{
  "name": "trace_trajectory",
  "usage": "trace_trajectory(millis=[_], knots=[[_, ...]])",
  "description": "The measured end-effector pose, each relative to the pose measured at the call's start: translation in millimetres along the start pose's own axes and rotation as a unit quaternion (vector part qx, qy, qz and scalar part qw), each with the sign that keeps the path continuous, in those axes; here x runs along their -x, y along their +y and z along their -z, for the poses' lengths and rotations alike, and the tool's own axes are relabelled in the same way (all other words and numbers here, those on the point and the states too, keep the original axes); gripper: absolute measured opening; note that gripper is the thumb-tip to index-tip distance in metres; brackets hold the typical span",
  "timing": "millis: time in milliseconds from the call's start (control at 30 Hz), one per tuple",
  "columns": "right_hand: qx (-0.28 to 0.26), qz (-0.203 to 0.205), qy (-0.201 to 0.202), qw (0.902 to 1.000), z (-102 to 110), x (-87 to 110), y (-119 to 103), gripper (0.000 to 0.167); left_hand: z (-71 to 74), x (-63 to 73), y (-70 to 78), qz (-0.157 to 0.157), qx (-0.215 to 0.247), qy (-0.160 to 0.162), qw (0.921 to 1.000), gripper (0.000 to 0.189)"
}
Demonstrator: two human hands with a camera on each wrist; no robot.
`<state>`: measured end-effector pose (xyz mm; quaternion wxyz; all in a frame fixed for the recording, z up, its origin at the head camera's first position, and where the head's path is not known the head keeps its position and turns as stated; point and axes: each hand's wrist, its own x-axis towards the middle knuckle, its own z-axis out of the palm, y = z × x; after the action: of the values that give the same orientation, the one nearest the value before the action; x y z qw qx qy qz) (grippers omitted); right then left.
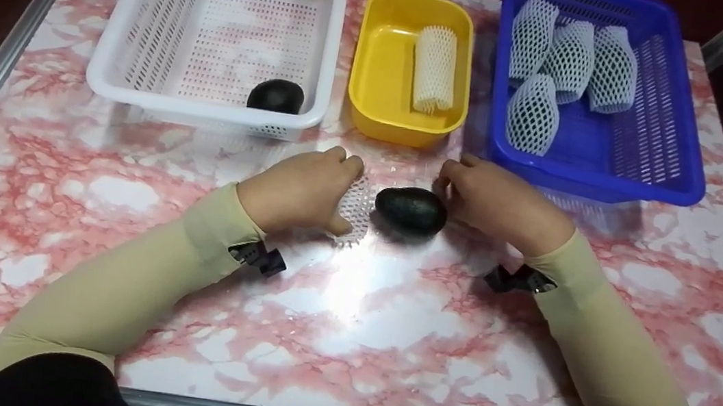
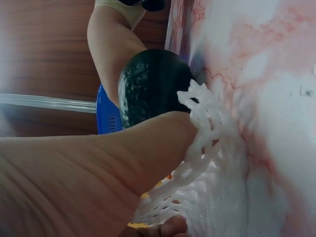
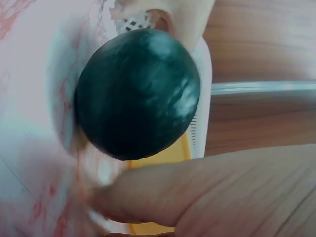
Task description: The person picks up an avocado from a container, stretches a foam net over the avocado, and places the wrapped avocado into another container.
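Note:
A dark green avocado [image 1: 411,210] lies on the marbled table between the two hands. My left hand [image 1: 304,189] holds a white foam net sleeve [image 1: 355,212], thumb and fingers spread at its two sides. In the left wrist view, the mouth of the net [image 2: 202,106] overlaps the avocado [image 2: 153,89]. My right hand [image 1: 499,203] is at the avocado's right end, its fingers bent loosely. In the right wrist view, the thumb [image 3: 143,192] shows apart from the avocado [image 3: 138,94], with blurred fingertips beyond.
At the back left stands a white basket [image 1: 208,105] with another avocado [image 1: 277,95] inside. A yellow bin [image 1: 391,13] in the middle holds a roll of foam nets [image 1: 435,68]. The blue basket [image 1: 653,190] at right contains several net-wrapped pieces [image 1: 533,114].

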<state>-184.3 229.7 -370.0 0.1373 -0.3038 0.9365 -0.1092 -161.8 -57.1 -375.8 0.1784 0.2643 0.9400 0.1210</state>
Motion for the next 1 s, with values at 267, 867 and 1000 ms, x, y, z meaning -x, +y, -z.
trace_trajectory(millis=[267,867,1000], knots=[[-0.038,0.031,0.059,0.997,11,7.7,-9,0.022,0.6,0.7,0.4,0.006,0.001,-0.003,1.0,0.075],[-0.074,0.042,-0.003,0.9964,0,3.3,-23,0.061,-0.4,0.0,-0.3,0.0,-0.006,0.002,1.0,0.073],[-0.062,0.047,0.018,0.9968,0,1.8,-24,0.065,-0.5,0.4,-0.4,0.0,-0.005,0.002,1.0,0.073]])
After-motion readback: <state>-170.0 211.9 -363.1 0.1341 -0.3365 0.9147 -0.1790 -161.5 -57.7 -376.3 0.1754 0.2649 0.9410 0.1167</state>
